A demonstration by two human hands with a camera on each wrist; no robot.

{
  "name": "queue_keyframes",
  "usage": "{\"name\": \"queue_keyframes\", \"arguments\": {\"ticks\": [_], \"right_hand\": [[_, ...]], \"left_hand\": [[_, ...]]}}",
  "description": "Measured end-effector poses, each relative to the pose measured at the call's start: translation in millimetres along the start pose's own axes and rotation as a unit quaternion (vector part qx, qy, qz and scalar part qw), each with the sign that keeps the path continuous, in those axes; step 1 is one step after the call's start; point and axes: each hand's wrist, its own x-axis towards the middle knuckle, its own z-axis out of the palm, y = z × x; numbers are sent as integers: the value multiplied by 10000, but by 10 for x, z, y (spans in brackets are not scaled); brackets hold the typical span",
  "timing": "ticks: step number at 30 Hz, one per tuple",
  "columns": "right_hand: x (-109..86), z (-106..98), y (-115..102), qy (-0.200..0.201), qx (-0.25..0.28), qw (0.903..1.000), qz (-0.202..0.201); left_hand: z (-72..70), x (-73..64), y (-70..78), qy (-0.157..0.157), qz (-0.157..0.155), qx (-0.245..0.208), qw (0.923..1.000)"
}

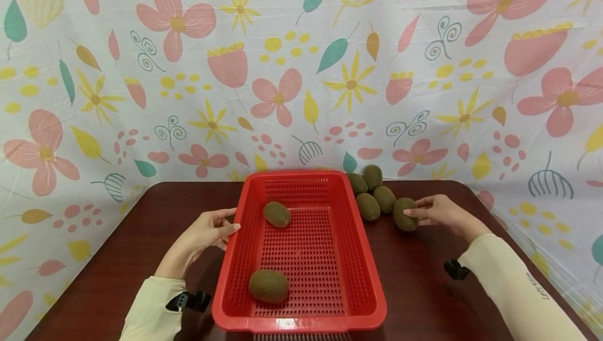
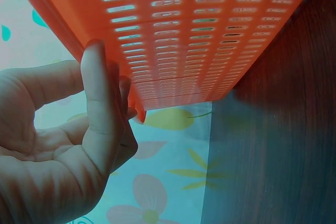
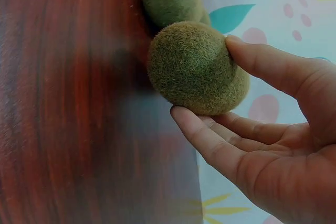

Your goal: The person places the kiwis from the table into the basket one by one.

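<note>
A red plastic basket (image 1: 300, 323) with slotted walls stands on the dark table, holding two brown kiwis, one kiwi (image 1: 277, 214) towards the back and another kiwi (image 1: 268, 286) near the front left. My left hand (image 1: 207, 233) holds the basket's left rim with thumb and bent fingers; its wrist view shows the fingertips against the rim, part of the grip hidden. To the basket's right, my right hand (image 1: 443, 214) pinches a kiwi (image 3: 194, 69) between thumb and fingertips. Close beside that fruit lies a loose group of kiwis, including one kiwi (image 1: 384, 199).
More kiwis of the group, such as one kiwi (image 1: 372, 177), lie against the basket's right back corner. Behind the table (image 1: 118, 257) hangs a flower-printed cloth (image 1: 301, 68), which also runs along both sides.
</note>
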Motion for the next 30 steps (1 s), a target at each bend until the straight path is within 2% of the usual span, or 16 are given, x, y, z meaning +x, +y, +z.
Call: {"name": "queue_keyframes", "arguments": {"ticks": [11,23,30], "right_hand": [[-3,-32,-213,35,150,9998,-153],[0,-17,-469,-149,221,9993,-250],[11,7,-666,-213,329,9983,-435]], "left_hand": [[1,1,13,14,-3,5,10000],[14,-14,4,17,-33,-60,10000],[14,-16,11,25,-24,-34,10000]]}}
